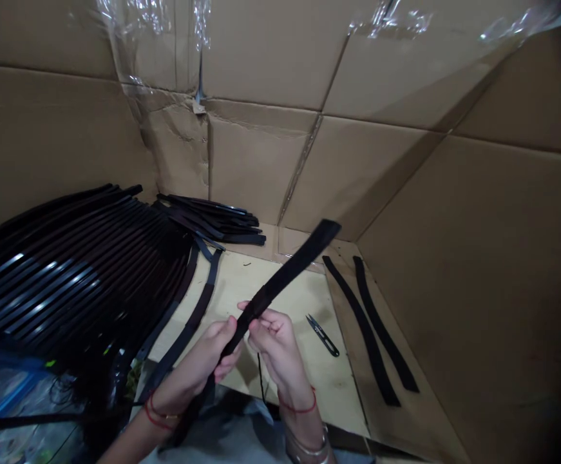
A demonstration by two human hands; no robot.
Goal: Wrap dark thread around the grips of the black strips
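A long black strap [292,274] runs slanting up and to the right across the middle, held in both hands above the pale board [304,303]. My left hand [216,353] wraps round its lower part, thumb on top. Higher up, my right hand [271,335] grips the strap close to a band or joined section, fingers curled behind it. A thin black cord [261,377] hangs down between the hands. To the right of my right hand lies a pair of black thread snips [323,336]. The strap's lower end is hidden near my lap.
Many black straps [101,258] lie side by side on the left, and a further bundle [212,216] sits at the back. Two black straps [371,328] rest on cardboard at right. Tall cardboard walls [493,277] enclose the back and sides. A blue-edged container [9,399] stands lower left.
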